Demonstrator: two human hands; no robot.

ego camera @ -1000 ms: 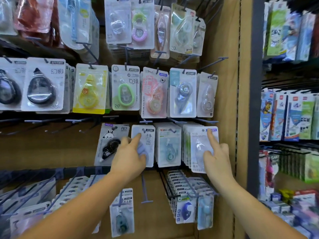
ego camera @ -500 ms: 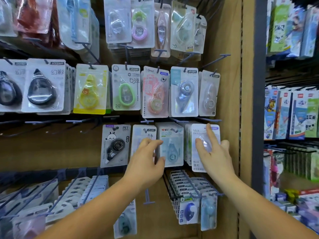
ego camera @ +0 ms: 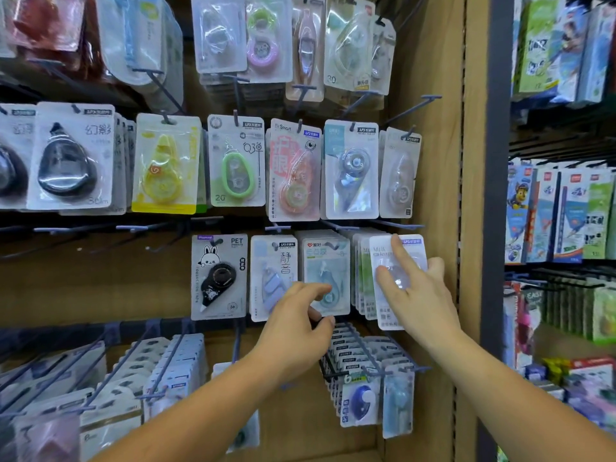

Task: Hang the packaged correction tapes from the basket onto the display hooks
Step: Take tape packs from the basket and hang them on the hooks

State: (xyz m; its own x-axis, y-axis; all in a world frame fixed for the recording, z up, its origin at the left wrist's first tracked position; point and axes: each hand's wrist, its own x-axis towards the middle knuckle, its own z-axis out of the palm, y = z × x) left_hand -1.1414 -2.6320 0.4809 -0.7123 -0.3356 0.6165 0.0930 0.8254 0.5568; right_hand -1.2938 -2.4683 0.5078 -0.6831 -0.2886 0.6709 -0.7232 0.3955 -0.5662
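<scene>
Head camera finds the white-carded, clear-blistered "Milk" correction tape pack (ego camera: 383, 258) fronting its stack, three o'clock from mid-panel. The right hand (ego camera: 420, 301) grips it, forefinger flat on glossy card, other fingers hooked round the edge. The left hand (ego camera: 296, 328) has drifted from the lavender pack (ego camera: 270, 278) to the teal teardrop pack (ego camera: 325, 268), curled at its six o'clock; pinching or not, I cannot tell. Hanging looks nearly settled, with tidying underway. Stiff card, slick plastic, thin grey wire hooks (ego camera: 413, 106).
</scene>
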